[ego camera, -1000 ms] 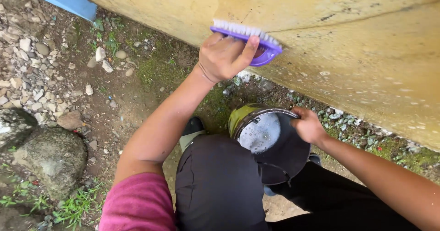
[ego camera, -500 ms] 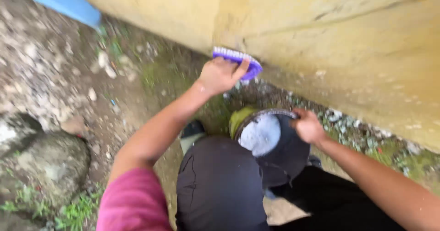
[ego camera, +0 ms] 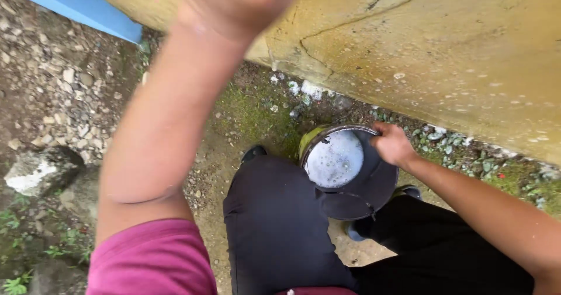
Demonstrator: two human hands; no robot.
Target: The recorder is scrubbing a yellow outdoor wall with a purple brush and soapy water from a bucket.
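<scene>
Overhead, the view looked down past the person's own arms and black trousers point(ego camera: 280, 230) toward rough ground beside a wall. The left hand point(ego camera: 239, 0) was raised close to the camera at the top edge, blurred and partly cut off, so whether it was open, closed or holding anything could not be told. Its bare forearm ran down to a magenta short sleeve point(ego camera: 152, 260).

The right hand point(ego camera: 392, 145) was lower, closed over the far rim of a round black plastic bucket point(ego camera: 365, 192). The bucket stood between the knees, just below that hand, and held pale, foamy water point(ego camera: 335, 159) with small bubbles on the surface. A strip of yellow-green showed along the bucket's left edge; what it belonged to could not be made out.

Beyond both hands rose a yellowish, stained concrete wall point(ego camera: 444, 43), marked by a dark crack and flecked with pale spots. A bright blue painted band point(ego camera: 82, 5) ran along it to the left of the raised hand. At the wall's foot, just beyond the right hand, lay a strip of green moss and small pale stones point(ego camera: 467, 154). To the left of the left forearm the ground was brown gravel point(ego camera: 52, 90), with a large grey rock point(ego camera: 41, 169) patched with white and a few green weeds point(ego camera: 17, 274) nearer the sleeve.
</scene>
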